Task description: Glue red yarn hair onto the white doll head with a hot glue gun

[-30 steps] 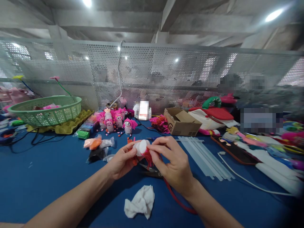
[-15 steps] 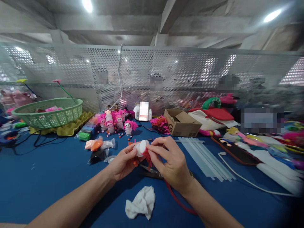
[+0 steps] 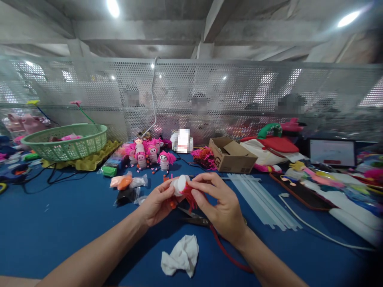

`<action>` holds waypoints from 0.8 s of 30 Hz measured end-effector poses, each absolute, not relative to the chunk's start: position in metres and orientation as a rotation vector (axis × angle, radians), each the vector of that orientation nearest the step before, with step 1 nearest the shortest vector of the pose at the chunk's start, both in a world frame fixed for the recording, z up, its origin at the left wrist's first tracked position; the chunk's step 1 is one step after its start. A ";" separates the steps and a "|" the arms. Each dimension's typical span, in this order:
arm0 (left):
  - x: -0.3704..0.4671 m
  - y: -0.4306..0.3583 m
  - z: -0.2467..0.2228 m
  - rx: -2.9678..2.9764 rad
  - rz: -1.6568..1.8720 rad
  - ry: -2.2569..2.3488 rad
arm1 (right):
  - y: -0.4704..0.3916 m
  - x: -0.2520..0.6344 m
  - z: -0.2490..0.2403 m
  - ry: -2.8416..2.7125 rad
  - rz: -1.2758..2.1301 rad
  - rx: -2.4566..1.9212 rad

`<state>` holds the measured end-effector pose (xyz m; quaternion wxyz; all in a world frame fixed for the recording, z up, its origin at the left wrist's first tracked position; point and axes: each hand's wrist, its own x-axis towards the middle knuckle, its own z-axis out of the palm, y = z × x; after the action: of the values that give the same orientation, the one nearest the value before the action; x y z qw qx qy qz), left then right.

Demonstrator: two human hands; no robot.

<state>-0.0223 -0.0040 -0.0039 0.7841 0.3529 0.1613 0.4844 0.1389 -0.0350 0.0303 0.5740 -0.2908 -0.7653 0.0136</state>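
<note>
A small white doll body [image 3: 181, 185], round-topped with red-orange yarn hair [image 3: 189, 196] at its side, is held up over the middle of the table. My left hand [image 3: 159, 202] is closed around its left side, with an orange bit showing below the fingers. The thumb and fingertips of my right hand [image 3: 220, 203] pinch the yarn and press it against the white top. Scissors [image 3: 194, 219] with red handles lie on the table beneath my hands. Nearer to me is a crumpled white tissue [image 3: 180, 256].
Several finished pink-haired dolls [image 3: 149, 153] stand behind my hands. Bagged clay [image 3: 121, 181] lies on the left, near a green basket [image 3: 67, 143]. Translucent glue sticks [image 3: 263, 203], a cardboard box [image 3: 233, 159] and a white cable [image 3: 311, 233] are on the right.
Both hands keep their hold on the doll and its yarn, with only a slight shift of the fingers. The whole view has moved slightly, and more of the scissors shows.
</note>
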 end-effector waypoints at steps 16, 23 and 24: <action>-0.023 -0.004 -0.003 0.804 1.069 0.393 | -0.036 0.141 0.034 -1.833 -0.107 -0.738; -0.024 -0.003 -0.005 0.804 1.052 0.452 | -0.037 0.144 0.037 -1.726 0.345 -0.842; -0.023 -0.004 -0.005 0.807 1.052 0.451 | -0.036 0.145 0.037 -1.708 0.410 -0.858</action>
<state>-0.0235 -0.0037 -0.0050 0.7648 0.3712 0.2077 0.4839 0.1445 -0.0358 0.0370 0.5592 -0.3639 -0.7242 0.1741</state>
